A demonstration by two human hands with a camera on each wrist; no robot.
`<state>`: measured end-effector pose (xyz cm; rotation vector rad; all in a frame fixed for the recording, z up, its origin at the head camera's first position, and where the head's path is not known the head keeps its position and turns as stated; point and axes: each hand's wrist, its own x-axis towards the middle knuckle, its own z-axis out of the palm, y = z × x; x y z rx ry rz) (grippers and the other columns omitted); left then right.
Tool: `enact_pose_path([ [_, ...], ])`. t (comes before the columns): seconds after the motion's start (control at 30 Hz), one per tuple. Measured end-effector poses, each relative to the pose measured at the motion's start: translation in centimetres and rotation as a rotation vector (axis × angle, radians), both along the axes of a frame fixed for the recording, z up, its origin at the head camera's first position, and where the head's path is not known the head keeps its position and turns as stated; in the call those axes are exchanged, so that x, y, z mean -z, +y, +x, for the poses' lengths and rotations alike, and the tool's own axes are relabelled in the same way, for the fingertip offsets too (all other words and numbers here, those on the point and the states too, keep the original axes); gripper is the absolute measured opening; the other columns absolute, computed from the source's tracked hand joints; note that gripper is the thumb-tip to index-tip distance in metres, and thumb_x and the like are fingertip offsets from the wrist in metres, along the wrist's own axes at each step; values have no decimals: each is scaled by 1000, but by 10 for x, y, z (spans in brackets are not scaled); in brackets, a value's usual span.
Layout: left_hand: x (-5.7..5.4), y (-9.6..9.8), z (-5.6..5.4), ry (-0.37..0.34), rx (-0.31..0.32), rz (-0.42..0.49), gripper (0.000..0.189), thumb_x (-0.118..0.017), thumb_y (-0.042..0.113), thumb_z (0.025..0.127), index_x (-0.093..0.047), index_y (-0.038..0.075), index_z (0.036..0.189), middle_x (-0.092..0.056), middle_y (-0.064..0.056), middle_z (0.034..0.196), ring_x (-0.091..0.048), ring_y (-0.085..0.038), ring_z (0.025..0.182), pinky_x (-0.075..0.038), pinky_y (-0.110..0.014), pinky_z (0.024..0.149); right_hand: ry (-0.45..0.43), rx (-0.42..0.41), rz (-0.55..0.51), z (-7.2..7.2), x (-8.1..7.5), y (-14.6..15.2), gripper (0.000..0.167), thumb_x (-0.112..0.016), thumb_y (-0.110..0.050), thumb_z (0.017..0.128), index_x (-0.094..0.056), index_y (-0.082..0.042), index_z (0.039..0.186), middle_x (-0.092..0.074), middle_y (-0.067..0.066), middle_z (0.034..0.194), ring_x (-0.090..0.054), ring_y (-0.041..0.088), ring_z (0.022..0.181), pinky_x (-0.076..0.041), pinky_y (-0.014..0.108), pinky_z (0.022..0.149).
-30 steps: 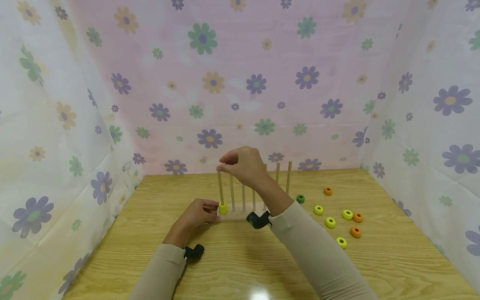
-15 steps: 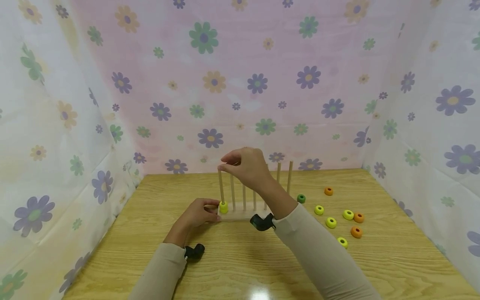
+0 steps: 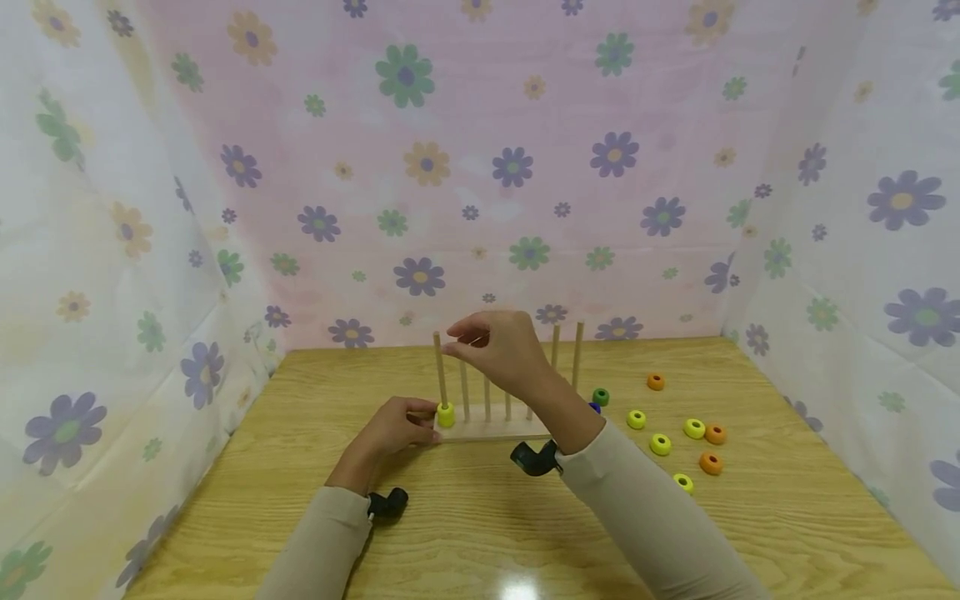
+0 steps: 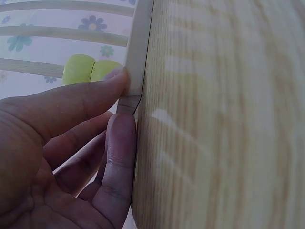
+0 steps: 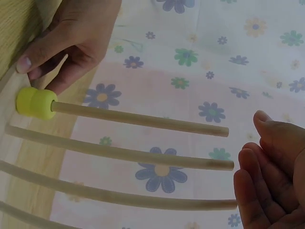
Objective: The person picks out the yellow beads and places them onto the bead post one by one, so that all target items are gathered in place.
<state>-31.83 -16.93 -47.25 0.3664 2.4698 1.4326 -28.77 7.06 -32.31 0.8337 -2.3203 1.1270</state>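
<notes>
A wooden peg stand has a light base [image 3: 491, 425] with several upright rods; its leftmost rod [image 3: 441, 371] carries two stacked yellow beads [image 3: 446, 415] at the bottom. My left hand [image 3: 397, 429] holds the left end of the base, thumb in front and fingers round the end; the left wrist view shows this close up. Just right of the leftmost rod's tip hovers my right hand [image 3: 498, 346], fingers loosely bent, nothing between them. In the right wrist view, the same right hand [image 5: 274, 176] is apart from the rod tips. It hides some rods in the head view.
Right of the stand lie loose beads: several yellow ones [image 3: 660, 444], orange ones [image 3: 711, 463], a green one [image 3: 601, 397] and a blue one [image 3: 595, 407] partly behind my right forearm. Flower-print cloth [image 3: 480, 167] encloses the wooden table [image 3: 450, 533] at the back and sides.
My right hand has come off the leftmost rod's tip, shifting slightly right and down. The blue bead shows more beside the forearm. My left hand stays on the base.
</notes>
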Motion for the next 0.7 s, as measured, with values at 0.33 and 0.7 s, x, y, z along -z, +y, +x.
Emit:
enact_pose_path([
  [0.33, 2, -1, -2, 0, 1, 12, 57, -84, 8, 87, -65, 4, 140, -74, -11, 115, -70, -18, 95, -61, -33, 81, -38, -51, 28, 9, 18, 10, 20, -83, -28, 91, -82, -15, 106, -80, 0, 98, -73, 5, 82, -60, 21, 74],
  [0.7, -1, -1, 1, 3, 18, 26, 57, -84, 8, 87, -65, 2, 140, -72, -17, 118, -70, -18, 93, -62, -35, 80, -67, -23, 91, 17, 33, 34, 21, -83, -28, 90, -80, -18, 108, -78, -6, 100, -72, 4, 85, -60, 22, 75],
])
